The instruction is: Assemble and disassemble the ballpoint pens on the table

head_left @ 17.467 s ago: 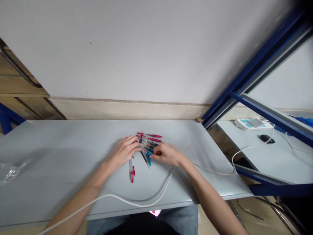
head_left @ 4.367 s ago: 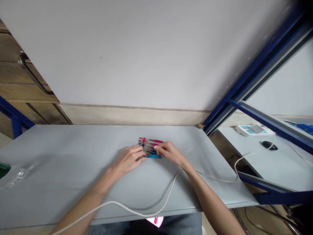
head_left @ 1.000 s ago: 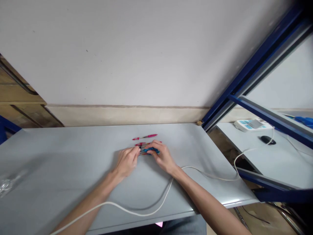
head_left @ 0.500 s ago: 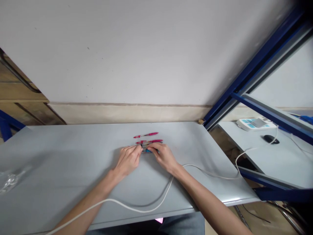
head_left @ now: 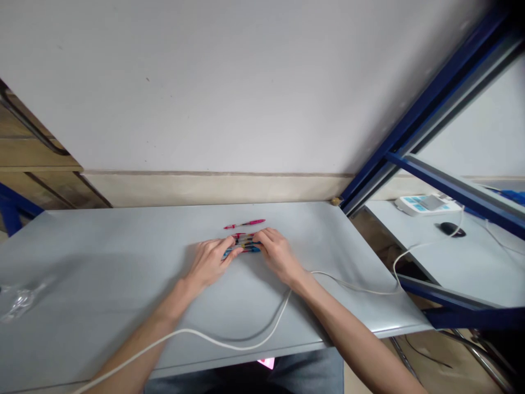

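Observation:
Several pens (head_left: pixel 245 241) with red, dark and blue parts lie side by side on the grey table, between my two hands. My left hand (head_left: pixel 213 258) grips their left ends, with thumb and fingers on either side of the group. At the right ends, my right hand (head_left: pixel 274 249) has its fingers closed around the pens, hiding their tips. Just beyond the group, one red pen (head_left: pixel 245 224) lies apart, touched by neither hand.
A white cable (head_left: pixel 229 346) runs across the table (head_left: pixel 123 241) past both forearms. Crumpled clear plastic (head_left: pixel 20 302) lies at the left. A blue frame (head_left: pixel 410 131) rises at the right, with a black mouse (head_left: pixel 452 229) and a white device (head_left: pixel 426 204) beyond it.
My hands have shifted from the nearer pens to both ends of the whole group. The nearer red pen is now within the group; the farther one stays put.

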`<state>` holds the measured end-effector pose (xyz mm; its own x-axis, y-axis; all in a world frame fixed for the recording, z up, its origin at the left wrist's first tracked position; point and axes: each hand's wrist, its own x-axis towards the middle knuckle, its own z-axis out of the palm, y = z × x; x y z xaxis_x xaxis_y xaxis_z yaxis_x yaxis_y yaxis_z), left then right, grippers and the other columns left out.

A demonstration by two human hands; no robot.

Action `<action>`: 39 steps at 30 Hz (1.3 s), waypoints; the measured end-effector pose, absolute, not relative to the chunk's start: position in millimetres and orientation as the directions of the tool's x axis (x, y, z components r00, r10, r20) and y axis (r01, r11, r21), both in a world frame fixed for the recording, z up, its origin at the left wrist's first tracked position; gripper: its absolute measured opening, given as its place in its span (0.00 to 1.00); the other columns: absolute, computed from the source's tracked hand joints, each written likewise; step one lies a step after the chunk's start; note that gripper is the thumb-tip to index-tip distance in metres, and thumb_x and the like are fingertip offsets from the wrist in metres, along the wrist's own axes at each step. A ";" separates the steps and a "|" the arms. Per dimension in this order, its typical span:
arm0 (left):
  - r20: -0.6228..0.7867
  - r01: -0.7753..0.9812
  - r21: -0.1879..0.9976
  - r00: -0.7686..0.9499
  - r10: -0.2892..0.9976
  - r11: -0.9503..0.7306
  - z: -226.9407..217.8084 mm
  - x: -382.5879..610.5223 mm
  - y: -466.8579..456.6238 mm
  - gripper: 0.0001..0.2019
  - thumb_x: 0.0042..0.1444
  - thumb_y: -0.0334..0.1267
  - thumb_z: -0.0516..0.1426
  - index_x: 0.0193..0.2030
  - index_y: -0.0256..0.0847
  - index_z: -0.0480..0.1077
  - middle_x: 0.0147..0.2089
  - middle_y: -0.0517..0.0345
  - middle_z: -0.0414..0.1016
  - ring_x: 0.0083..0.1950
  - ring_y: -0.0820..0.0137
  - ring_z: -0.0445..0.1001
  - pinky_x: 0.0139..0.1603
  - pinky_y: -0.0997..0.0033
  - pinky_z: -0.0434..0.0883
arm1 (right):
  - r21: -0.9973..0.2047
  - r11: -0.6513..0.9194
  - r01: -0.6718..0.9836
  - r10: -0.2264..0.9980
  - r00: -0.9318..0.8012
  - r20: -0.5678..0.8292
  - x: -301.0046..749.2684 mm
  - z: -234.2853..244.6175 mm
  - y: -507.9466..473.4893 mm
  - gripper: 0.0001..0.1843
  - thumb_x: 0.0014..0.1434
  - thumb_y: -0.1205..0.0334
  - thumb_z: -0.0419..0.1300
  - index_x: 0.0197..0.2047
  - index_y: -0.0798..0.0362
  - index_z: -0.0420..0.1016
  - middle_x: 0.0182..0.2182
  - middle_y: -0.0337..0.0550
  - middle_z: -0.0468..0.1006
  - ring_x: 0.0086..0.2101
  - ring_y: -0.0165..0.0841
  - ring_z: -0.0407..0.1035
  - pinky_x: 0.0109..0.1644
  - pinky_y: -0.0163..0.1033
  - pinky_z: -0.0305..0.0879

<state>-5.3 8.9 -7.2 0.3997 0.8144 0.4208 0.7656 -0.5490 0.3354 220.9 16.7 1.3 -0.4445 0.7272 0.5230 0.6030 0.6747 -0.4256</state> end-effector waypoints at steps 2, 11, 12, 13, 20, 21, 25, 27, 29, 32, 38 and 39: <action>0.454 0.745 0.299 0.438 0.776 -0.596 -8.0 -2.4 7.6 0.12 0.72 0.44 0.51 0.45 0.43 0.73 0.35 0.57 0.80 0.35 0.67 0.78 0.37 0.71 0.65 | -0.378 0.682 0.627 0.723 -0.495 0.482 219.3 1.9 14.2 0.12 0.69 0.75 0.49 0.42 0.53 0.71 0.35 0.46 0.73 0.36 0.38 0.65 0.42 0.41 0.63; 0.425 0.761 0.214 0.492 0.760 -0.612 -4.7 6.5 -0.7 0.11 0.69 0.29 0.47 0.44 0.41 0.70 0.41 0.53 0.77 0.41 0.65 0.76 0.37 0.68 0.66 | -0.253 0.755 0.605 0.641 -0.597 0.482 208.9 -0.1 12.1 0.09 0.72 0.67 0.52 0.48 0.53 0.74 0.40 0.49 0.75 0.40 0.40 0.65 0.46 0.45 0.65; 0.405 0.763 0.233 0.488 0.773 -0.603 -4.6 6.0 -0.8 0.11 0.69 0.29 0.46 0.42 0.41 0.70 0.41 0.53 0.76 0.39 0.65 0.75 0.36 0.68 0.65 | -0.256 0.761 0.596 0.634 -0.598 0.491 210.6 0.0 14.2 0.09 0.72 0.66 0.52 0.47 0.53 0.74 0.39 0.48 0.75 0.39 0.39 0.65 0.46 0.45 0.65; 0.395 0.762 0.259 0.478 0.785 -0.594 -4.6 5.0 -0.6 0.11 0.69 0.30 0.46 0.42 0.42 0.69 0.40 0.54 0.76 0.38 0.66 0.75 0.36 0.68 0.64 | -0.262 0.765 0.588 0.628 -0.592 0.505 213.4 0.8 16.8 0.10 0.73 0.66 0.52 0.46 0.53 0.75 0.38 0.48 0.75 0.39 0.39 0.65 0.45 0.44 0.65; 0.469 0.687 0.469 0.338 0.816 -0.555 -5.2 -9.7 4.9 0.12 0.72 0.36 0.45 0.39 0.42 0.66 0.34 0.58 0.72 0.33 0.70 0.70 0.36 0.70 0.61 | -0.445 0.687 0.575 0.689 -0.321 0.649 240.4 15.0 30.8 0.14 0.73 0.60 0.50 0.40 0.51 0.76 0.35 0.48 0.73 0.37 0.39 0.66 0.43 0.44 0.64; 0.476 0.677 0.483 0.330 0.815 -0.556 -5.2 -10.7 4.9 0.12 0.72 0.37 0.45 0.39 0.42 0.66 0.34 0.58 0.71 0.33 0.70 0.69 0.36 0.70 0.61 | -0.483 0.661 0.575 0.713 -0.281 0.642 240.9 15.4 29.6 0.15 0.73 0.59 0.50 0.39 0.51 0.75 0.33 0.46 0.72 0.35 0.38 0.66 0.41 0.42 0.63; 0.470 0.649 0.532 0.308 0.827 -0.544 -6.3 -7.5 3.5 0.12 0.72 0.37 0.46 0.40 0.42 0.67 0.34 0.59 0.71 0.34 0.70 0.69 0.38 0.71 0.62 | -0.592 0.572 0.568 0.800 -0.229 0.554 231.2 10.9 15.8 0.21 0.74 0.54 0.49 0.29 0.51 0.68 0.21 0.36 0.62 0.22 0.30 0.54 0.29 0.38 0.54; 0.444 0.616 0.581 0.307 0.842 -0.531 -7.2 -3.1 2.3 0.12 0.72 0.38 0.46 0.40 0.42 0.67 0.34 0.59 0.72 0.34 0.70 0.69 0.38 0.71 0.63 | -0.598 0.619 0.509 0.780 -0.312 0.542 222.0 8.8 6.3 0.21 0.74 0.54 0.48 0.30 0.51 0.68 0.22 0.37 0.62 0.23 0.30 0.55 0.29 0.37 0.56; 0.415 0.566 0.640 0.313 0.854 -0.519 -7.9 1.8 0.8 0.12 0.71 0.38 0.46 0.39 0.41 0.67 0.35 0.58 0.73 0.34 0.70 0.70 0.39 0.71 0.64 | -0.578 0.695 0.427 0.719 -0.399 0.569 212.3 8.9 -2.1 0.18 0.74 0.56 0.48 0.33 0.51 0.69 0.31 0.44 0.71 0.31 0.34 0.65 0.37 0.39 0.64; 0.376 0.469 0.733 0.323 0.868 -0.492 -8.7 9.0 -2.1 0.11 0.70 0.38 0.47 0.40 0.40 0.68 0.35 0.57 0.74 0.33 0.70 0.70 0.38 0.71 0.65 | -0.574 0.755 0.315 0.650 -0.472 0.596 200.4 11.0 -9.1 0.13 0.74 0.59 0.49 0.41 0.50 0.71 0.50 0.53 0.72 0.50 0.40 0.68 0.52 0.45 0.68; 0.188 0.212 0.947 0.249 0.950 -0.243 -11.1 21.4 -4.1 0.17 0.68 0.49 0.52 0.33 0.38 0.66 0.25 0.63 0.63 0.25 0.75 0.61 0.28 0.75 0.59 | -0.623 0.704 0.342 0.706 -0.436 0.558 197.1 6.3 -3.8 0.13 0.75 0.61 0.45 0.45 0.50 0.70 0.47 0.51 0.74 0.46 0.38 0.71 0.51 0.44 0.69; 0.164 0.161 0.964 0.256 0.953 -0.209 -11.1 22.6 -3.8 0.18 0.67 0.51 0.52 0.33 0.38 0.65 0.23 0.65 0.62 0.24 0.76 0.60 0.26 0.75 0.58 | -0.625 0.695 0.355 0.716 -0.425 0.554 197.8 5.1 -2.9 0.13 0.75 0.61 0.45 0.44 0.50 0.70 0.47 0.51 0.74 0.45 0.37 0.71 0.50 0.43 0.69</action>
<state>22.6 -3.8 -11.1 0.2562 0.9527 0.1636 0.1614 -0.2091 0.9645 197.8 -2.9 5.1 -0.4254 0.7158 0.5537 0.3553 0.6948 -0.6253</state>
